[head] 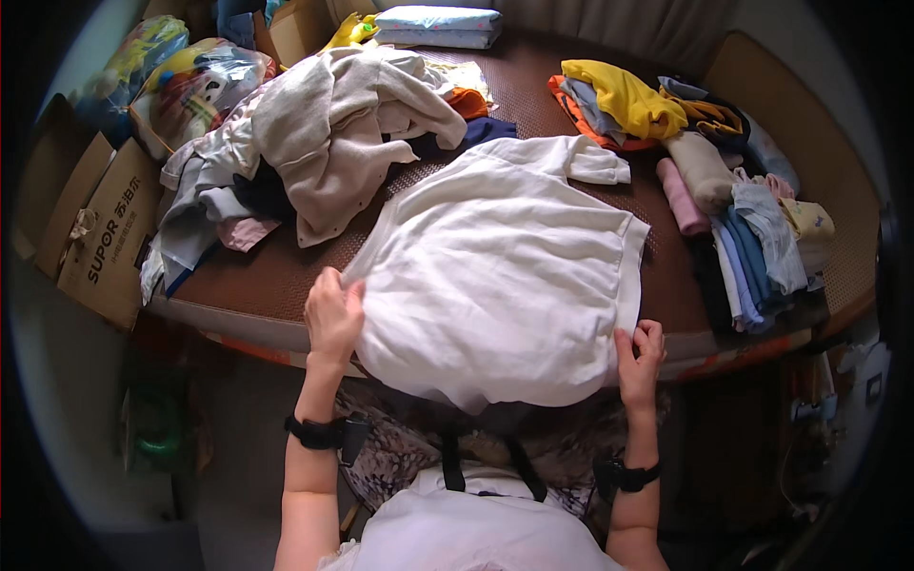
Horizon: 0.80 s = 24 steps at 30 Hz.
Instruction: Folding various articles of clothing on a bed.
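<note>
A white long garment with a ribbed hem, likely a sweatshirt (493, 278), lies spread on the brown woven mat of the bed (250, 285), its near edge hanging over the front. One sleeve points to the upper right. My left hand (334, 314) grips the garment's left edge between thumb and fingers. At the right, my right hand (640, 357) pinches the lower corner beside the hem band. Beyond the garment, to the left, a beige knitted top (335, 128) lies loosely on a heap of mixed clothes.
Folded and rolled clothes (750, 235) are stacked at the right, with a yellow garment (621, 96) behind them. A cardboard box (111, 235) stands at the left edge, near plastic bags of toys (203, 89). Folded light-blue bedding (437, 27) lies at the back.
</note>
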Available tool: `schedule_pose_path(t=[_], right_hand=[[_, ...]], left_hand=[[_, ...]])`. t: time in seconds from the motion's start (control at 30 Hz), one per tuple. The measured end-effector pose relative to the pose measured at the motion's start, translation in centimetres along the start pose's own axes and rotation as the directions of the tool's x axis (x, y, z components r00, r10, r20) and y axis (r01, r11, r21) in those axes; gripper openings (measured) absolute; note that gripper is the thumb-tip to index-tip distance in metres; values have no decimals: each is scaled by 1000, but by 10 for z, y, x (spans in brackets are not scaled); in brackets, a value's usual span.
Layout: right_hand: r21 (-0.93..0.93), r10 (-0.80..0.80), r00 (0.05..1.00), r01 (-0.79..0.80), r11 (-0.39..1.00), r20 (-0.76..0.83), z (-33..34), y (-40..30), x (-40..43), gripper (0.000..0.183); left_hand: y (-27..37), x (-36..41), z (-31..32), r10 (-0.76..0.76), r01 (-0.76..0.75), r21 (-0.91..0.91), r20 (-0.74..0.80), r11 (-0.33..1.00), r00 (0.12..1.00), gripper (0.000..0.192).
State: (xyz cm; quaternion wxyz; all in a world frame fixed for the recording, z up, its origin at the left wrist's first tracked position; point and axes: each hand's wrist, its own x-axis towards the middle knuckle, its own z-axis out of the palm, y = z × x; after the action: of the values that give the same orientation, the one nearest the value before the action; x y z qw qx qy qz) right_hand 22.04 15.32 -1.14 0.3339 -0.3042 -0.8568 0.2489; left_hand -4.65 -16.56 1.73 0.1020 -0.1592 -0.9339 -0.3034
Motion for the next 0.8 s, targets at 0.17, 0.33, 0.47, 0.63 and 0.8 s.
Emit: schedule_pose_path(t=[0.17,0.33,0.47,0.63,0.8], right_hand=[[-71,-11,999,8,997,-44,4,-3,-1,22],[88,-60,998,62,994,-26,-4,10,3,25],[412,62,994,-93,907,86,-28,-3,-8,25],[559,310,937,-346,754,162,-11,6,-63,18],[579,276,829,-542,609,486,-4,24,-83,30]], left_hand=[[-7,9,3,-66,67,15,-35,998,997,25],[43,-21,0,466,-468,-9,-91,883,880,40],[22,-38,17,540,-549,10,162,836,826,36],[0,-54,-5,252,-315,-221,-270,923,929,25],[-43,-105,-2,-150,24,-596,-163,803,975,14]])
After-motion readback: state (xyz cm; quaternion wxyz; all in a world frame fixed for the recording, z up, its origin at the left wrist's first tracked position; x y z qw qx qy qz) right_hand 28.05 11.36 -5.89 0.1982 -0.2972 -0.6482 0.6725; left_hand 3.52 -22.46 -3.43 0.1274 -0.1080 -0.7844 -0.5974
